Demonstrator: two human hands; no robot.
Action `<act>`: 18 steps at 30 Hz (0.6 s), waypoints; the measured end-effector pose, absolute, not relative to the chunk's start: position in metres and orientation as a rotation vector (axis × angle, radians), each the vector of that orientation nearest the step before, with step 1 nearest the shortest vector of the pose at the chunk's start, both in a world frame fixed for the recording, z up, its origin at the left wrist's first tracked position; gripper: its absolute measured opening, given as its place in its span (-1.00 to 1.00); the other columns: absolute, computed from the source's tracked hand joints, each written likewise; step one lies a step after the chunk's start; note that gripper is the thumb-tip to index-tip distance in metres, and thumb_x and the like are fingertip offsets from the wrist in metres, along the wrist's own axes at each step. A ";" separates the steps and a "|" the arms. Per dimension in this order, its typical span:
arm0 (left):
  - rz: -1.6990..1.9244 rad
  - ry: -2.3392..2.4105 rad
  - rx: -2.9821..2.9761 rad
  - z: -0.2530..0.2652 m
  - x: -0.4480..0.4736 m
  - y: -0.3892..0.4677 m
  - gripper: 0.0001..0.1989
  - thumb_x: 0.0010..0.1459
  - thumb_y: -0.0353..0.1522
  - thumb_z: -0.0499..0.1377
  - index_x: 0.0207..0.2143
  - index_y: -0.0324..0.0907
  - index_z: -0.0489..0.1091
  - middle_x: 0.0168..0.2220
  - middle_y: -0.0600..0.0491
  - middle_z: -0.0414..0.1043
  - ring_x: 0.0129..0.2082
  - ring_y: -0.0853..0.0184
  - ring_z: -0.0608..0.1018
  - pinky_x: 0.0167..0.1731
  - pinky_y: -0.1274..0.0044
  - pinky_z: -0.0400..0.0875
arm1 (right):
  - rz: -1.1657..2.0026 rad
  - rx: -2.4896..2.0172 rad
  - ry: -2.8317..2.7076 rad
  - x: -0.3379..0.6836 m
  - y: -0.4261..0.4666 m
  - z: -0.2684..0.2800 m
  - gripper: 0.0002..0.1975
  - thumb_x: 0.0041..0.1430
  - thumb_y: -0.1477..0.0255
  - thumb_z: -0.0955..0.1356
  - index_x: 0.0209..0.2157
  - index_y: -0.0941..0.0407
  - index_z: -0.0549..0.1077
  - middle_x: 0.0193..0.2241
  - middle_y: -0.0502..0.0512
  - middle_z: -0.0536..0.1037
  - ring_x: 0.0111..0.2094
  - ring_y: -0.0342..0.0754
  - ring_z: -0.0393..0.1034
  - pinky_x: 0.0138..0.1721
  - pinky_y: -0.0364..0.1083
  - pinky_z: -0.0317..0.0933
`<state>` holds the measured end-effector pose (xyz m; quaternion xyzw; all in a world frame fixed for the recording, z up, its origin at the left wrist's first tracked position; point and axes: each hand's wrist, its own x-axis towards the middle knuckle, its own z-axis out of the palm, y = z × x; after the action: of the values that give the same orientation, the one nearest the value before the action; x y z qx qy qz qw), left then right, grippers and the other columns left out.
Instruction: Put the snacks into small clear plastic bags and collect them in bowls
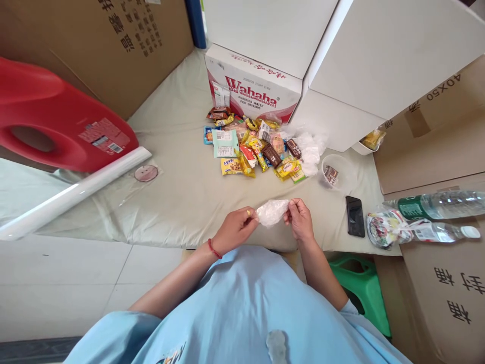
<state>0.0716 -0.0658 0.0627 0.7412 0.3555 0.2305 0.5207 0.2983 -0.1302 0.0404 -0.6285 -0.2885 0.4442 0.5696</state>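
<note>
A crumpled, see-through plastic bag is stretched between my two hands above the front edge of the covered table. My left hand pinches its left end. The right end is gripped in the fingers of my right hand. Beyond them lies a heap of wrapped snacks, with a pale green packet and brown chocolate-coloured packets among them. A bunch of similar plastic bags rests at the heap's right side. Close by, a clear round bowl holds a brown packet.
A Wahaha carton stands behind the snacks. To the left are a red detergent jug, a white roll and a round pink item in clear wrap. On the right lie a phone and plastic bottles. Below is a green stool.
</note>
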 end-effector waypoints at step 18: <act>0.500 0.901 0.708 0.043 0.078 -0.055 -0.35 0.03 0.19 0.29 -0.05 -0.10 0.46 0.01 -0.13 0.54 0.02 0.12 0.58 -0.11 0.34 0.53 | 1.270 -1.515 -0.887 0.314 -0.131 0.053 -0.54 0.13 -0.04 0.47 -0.40 0.05 0.33 -0.64 -0.18 0.28 -0.67 -0.24 0.08 -0.62 -0.19 -0.04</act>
<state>0.0776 -0.0546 0.0431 0.3315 0.4216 0.2339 0.8110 0.3140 -0.1312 0.0532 -0.6178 -0.3618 0.5180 0.4681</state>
